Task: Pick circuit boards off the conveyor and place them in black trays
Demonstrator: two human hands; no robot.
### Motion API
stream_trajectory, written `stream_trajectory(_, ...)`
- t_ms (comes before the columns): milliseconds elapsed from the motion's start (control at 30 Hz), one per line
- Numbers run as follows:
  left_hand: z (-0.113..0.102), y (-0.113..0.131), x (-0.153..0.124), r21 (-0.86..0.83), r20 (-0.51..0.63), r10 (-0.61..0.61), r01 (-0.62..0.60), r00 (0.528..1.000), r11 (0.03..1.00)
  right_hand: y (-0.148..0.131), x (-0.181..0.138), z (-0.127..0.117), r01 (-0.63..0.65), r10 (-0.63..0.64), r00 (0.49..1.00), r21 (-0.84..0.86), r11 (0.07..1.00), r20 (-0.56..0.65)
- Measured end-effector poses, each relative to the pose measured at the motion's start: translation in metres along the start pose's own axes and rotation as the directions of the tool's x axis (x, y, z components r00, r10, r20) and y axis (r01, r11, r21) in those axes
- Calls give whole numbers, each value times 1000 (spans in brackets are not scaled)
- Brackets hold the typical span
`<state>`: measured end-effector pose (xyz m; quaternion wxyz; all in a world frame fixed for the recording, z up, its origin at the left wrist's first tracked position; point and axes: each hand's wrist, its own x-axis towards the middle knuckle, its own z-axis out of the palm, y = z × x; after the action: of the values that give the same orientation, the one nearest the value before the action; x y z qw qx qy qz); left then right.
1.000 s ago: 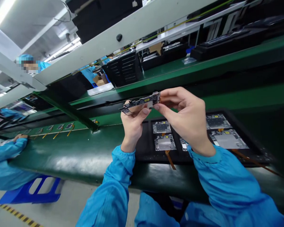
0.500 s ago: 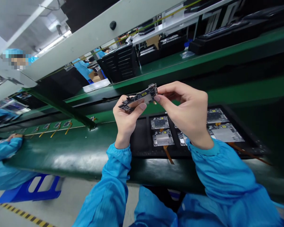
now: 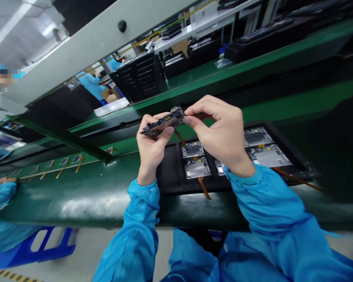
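Note:
A circuit board (image 3: 164, 122) with a metal shield and a small yellow label is held tilted in the air. My left hand (image 3: 153, 143) grips its left part, thumb on the front face. At the board's right end, the thumb and forefinger of my right hand (image 3: 219, 131) are pinched; whether they hold the board's edge or a small part there I cannot make out. An orange flex cable (image 3: 181, 140) hangs below the board. Under my hands lies a black tray (image 3: 169, 166) with several similar boards, such as one circuit board (image 3: 198, 168) with its own orange ribbon.
A row of boards with orange ribbons lies along the green bench (image 3: 76, 196) to the left, by a green post (image 3: 76, 141). A co-worker's sleeve (image 3: 2, 196) and a blue stool (image 3: 32, 246) are at far left. Black racks (image 3: 138, 76) stand behind.
The camera view has shifted, so the scene sits further left. The board is tilted a little more, and its orange flex cable now shows below it. Both hands keep their hold.

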<state>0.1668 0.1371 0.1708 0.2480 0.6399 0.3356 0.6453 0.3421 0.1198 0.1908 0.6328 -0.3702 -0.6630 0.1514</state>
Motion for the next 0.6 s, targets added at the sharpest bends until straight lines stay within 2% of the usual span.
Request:
stream_trajectory(133,-6,-6,-2,27,18,7,-8,1000,1000,2,1,0,-11,11,999,-4,1000,31)
stream_trajectory(267,-8,-7,-3,38,36,29,-30,999,999,2,1,1,-14,14,1000,2,1000,10)
stream_trajectory(400,-8,-6,-3,52,2,66,-66,998,996,3,2,2,-53,52,998,21,998,40)
stream_trajectory(600,-9,-10,-2,57,6,11,-11,1000,998,5,4,-2,-76,75,995,7,997,68)
